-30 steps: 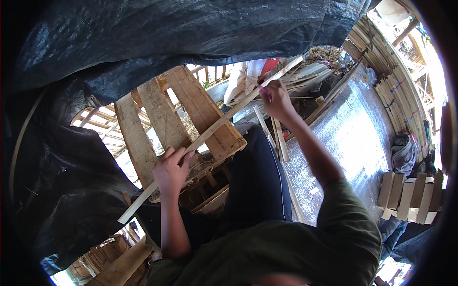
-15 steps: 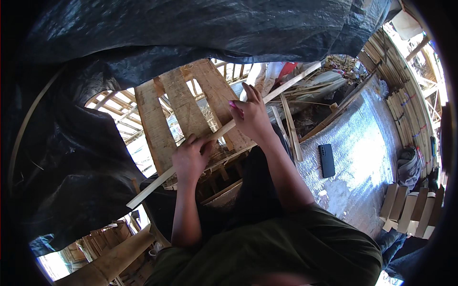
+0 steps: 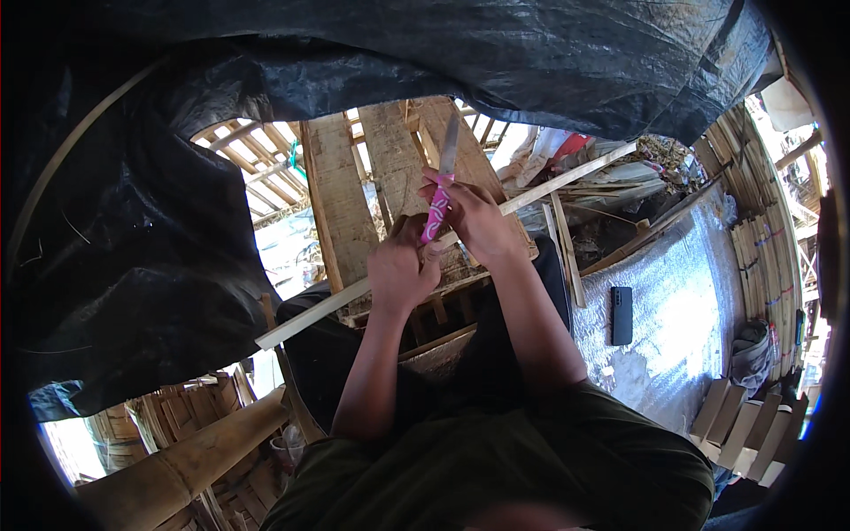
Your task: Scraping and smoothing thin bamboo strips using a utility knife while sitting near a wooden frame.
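My left hand [image 3: 400, 265] grips a long pale bamboo strip [image 3: 567, 179] near its middle; the strip runs from lower left to upper right across my lap. My right hand [image 3: 474, 217] is closed around the pink patterned handle of a knife [image 3: 440, 190], whose grey blade points up and away. The knife handle rests against the strip right beside my left fingers. Both hands are close together over a wooden pallet [image 3: 372, 177] with broad planks.
A black tarpaulin [image 3: 142, 221] covers the top and left. A black phone [image 3: 622, 314] lies on a silvery mat [image 3: 682, 310] at the right. Bundles of bamboo strips [image 3: 761, 230] and short wooden blocks [image 3: 744, 425] stand at the right edge. A thick bamboo pole [image 3: 177, 469] lies lower left.
My right hand slid down the strip from its far end to next to my left hand, and now holds a pink-handled knife. The view has shifted rightward.
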Tool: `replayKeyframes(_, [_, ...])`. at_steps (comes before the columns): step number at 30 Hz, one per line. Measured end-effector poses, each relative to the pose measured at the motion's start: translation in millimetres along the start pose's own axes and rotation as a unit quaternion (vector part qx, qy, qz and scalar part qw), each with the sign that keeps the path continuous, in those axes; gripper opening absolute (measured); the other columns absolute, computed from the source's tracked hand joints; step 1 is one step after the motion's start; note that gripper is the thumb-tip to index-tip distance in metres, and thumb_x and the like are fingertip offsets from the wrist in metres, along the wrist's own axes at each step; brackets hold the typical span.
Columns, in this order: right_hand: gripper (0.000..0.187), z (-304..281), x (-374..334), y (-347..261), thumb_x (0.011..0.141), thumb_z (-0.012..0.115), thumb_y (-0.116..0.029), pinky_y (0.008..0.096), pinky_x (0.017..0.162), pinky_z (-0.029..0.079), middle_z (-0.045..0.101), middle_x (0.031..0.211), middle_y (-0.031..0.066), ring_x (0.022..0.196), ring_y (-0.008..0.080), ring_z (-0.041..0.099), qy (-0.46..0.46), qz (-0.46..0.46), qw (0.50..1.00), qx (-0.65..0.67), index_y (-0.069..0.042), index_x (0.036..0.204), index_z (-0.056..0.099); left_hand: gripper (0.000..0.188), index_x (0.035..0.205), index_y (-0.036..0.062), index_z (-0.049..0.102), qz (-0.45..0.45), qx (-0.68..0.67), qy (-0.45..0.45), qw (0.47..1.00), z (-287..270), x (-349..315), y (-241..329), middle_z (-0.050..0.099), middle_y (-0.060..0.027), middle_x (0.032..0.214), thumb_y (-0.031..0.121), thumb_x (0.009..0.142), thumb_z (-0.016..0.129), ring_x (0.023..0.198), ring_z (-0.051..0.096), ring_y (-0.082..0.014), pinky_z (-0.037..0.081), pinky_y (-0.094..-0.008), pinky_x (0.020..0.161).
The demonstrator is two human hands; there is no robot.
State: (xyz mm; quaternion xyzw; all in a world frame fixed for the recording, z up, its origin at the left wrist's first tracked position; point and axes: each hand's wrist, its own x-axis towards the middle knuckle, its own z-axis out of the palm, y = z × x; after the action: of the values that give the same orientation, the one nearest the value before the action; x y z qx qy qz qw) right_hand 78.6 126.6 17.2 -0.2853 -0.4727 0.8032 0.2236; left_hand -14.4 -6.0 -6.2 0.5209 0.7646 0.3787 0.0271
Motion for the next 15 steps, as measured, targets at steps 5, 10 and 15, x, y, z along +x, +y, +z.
replayKeyframes(5, [0.044,0.2,-8.8,1.1,0.106,0.04,-0.032,0.0357,0.102,0.041,0.063,0.13,0.0085,0.116,0.0196,0.057,-0.103,-0.041,0.969,0.219,0.001,0.13,0.059,0.033,0.107,0.0109,0.064,-0.006,-0.033,0.02,0.999,-4.5,-0.1,11.6,0.066,-0.0083,0.096,0.038,0.09,0.068,0.079,0.069,-0.0343,0.055,-0.0451,0.064])
replayKeyframes(10, [0.042,-4.6,-6.2,13.2,0.104,0.043,-0.036,0.0436,0.111,0.037,0.048,0.151,0.0115,0.142,0.0291,0.04,-0.004,-0.07,0.969,0.236,-0.004,0.114,0.069,0.028,0.108,0.0149,0.07,0.005,0.07,-0.085,0.994,-15.3,-4.2,15.4,0.067,-0.0052,0.096,0.028,0.084,0.075,0.086,0.071,-0.0289,0.056,-0.0423,0.067])
replayKeyframes(15, [0.042,-10.1,-5.1,11.7,0.105,0.042,-0.034,0.0432,0.112,0.036,0.054,0.145,0.0094,0.139,0.0299,0.044,-0.037,-0.105,0.959,0.26,-0.004,0.127,0.063,0.018,0.103,0.0151,0.074,0.067,0.105,-0.093,0.988,-12.6,-12.2,3.3,0.066,-0.0024,0.096,0.02,0.086,0.071,0.1,0.066,-0.0234,0.052,-0.0428,0.085])
